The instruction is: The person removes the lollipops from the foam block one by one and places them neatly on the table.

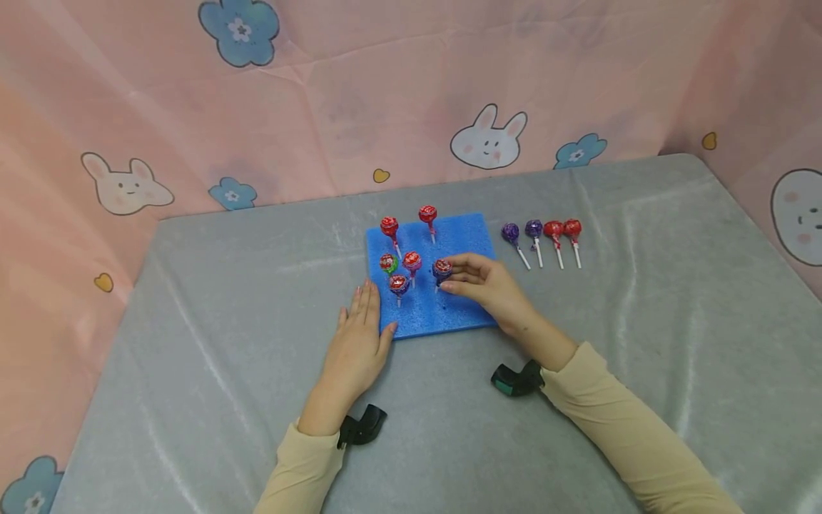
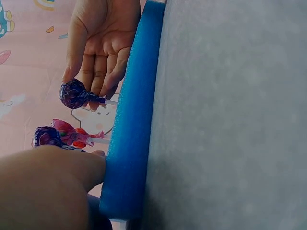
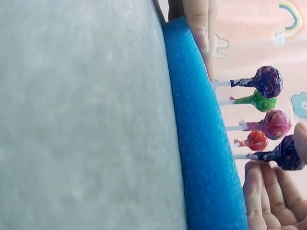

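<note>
A blue foam board (image 1: 462, 314) lies on the table, with several wrapped lollipops standing in it on their sticks. At its left edge rests my left hand (image 1: 354, 346), fingers straight along the side and thumb at the front corner. My right hand (image 1: 494, 289) pinches the head of a dark purple lollipop (image 2: 73, 94) between thumb and fingers; its white stick meets the foam. Left of it stand another purple lollipop (image 1: 398, 285), a pink one (image 1: 412, 261) and a green one (image 1: 388, 263). Two red lollipops (image 1: 389, 226) stand along the back.
Right of the board, two purple lollipops (image 1: 510, 233) and two red lollipops (image 1: 572, 228) lie in a row on the grey table cloth (image 1: 244, 343). Behind the table hangs a pink curtain (image 1: 359, 86) with rabbits and flowers. A black wrist camera (image 1: 516, 380) sits at each sleeve.
</note>
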Motion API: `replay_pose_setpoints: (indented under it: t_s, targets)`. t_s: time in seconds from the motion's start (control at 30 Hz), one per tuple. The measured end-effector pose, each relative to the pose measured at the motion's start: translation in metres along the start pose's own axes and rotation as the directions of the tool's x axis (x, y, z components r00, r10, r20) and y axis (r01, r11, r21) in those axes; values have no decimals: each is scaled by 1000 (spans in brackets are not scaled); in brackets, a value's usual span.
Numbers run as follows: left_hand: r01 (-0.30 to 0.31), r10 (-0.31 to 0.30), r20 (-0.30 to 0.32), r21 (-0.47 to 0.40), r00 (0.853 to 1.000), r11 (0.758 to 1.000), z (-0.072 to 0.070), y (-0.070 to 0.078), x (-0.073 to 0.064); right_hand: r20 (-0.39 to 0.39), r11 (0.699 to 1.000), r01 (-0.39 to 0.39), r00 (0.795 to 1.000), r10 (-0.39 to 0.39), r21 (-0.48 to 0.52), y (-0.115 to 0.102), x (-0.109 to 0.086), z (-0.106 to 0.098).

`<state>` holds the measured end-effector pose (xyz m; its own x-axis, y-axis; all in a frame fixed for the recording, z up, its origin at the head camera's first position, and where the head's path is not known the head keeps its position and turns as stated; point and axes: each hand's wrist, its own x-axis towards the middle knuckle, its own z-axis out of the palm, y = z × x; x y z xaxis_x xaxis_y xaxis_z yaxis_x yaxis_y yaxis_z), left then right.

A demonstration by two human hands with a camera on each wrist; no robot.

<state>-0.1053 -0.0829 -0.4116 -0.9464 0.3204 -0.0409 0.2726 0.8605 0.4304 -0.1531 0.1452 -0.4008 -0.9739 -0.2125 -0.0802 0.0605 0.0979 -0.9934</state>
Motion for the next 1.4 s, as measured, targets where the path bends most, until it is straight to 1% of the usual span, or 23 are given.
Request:
replay_pose_setpoints:
  t_s: [0.2,0.87,1.4]
  targets:
    - [4,-4,0,-3,1000,1000,0,0,0,-3,999,8,1000,-8,-48,2,1,3]
    - [-3,3,-2,1,1000,1000,0,-1,0,-17,1000,27,999,-27,7,3,0,2]
    - [-4,4,-1,-4,1000,1000,0,-1,0,-14,998,8,1000,-7,57,2,0,1]
